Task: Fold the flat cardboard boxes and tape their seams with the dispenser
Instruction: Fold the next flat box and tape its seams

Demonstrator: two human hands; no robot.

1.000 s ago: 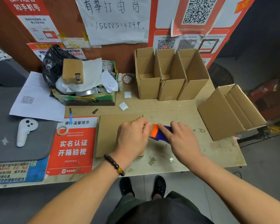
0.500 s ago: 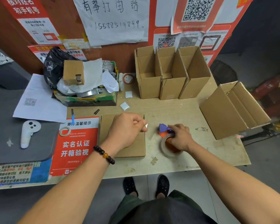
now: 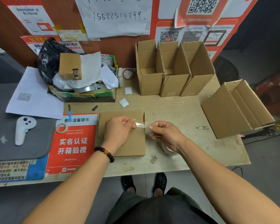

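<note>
- On a scuffed wooden table (image 3: pixel 192 113) set against a poster-covered wall, three folded cardboard boxes (image 3: pixel 173 70) stand upright in a row at the back, touching side by side, their top flaps open; whether their bottom seams are taped cannot be seen from here.
- At the table's right edge, a fourth folded box (image 3: pixel 233 110) lies tipped on its side, its open end turned toward the far right.
- Directly in front of the person, one cardboard box (image 3: pixel 132 143) lies flat and unfolded beside a red printed notice (image 3: pixel 73 143); by the look of it, this one is yet to be erected and sealed, so the job appears well along but unfinished.
- The left hand (image 3: pixel 120 131), a beaded bracelet on its wrist, hovers above the flat box with fingers curled, pinching one end of a short strip of clear tape (image 3: pixel 140 124).
- The right hand (image 3: pixel 165 135) pinches the strip's other end between thumb and forefinger, so the tape is stretched between the two hands over the flat box's right edge.
- Beneath the right wrist, a roll of clear tape (image 3: pixel 169 151) rests on the table, mostly hidden; the dispenser's body cannot be made out.
- Both forearms reach forward from the bottom of the view, converging over the flat box.
</note>
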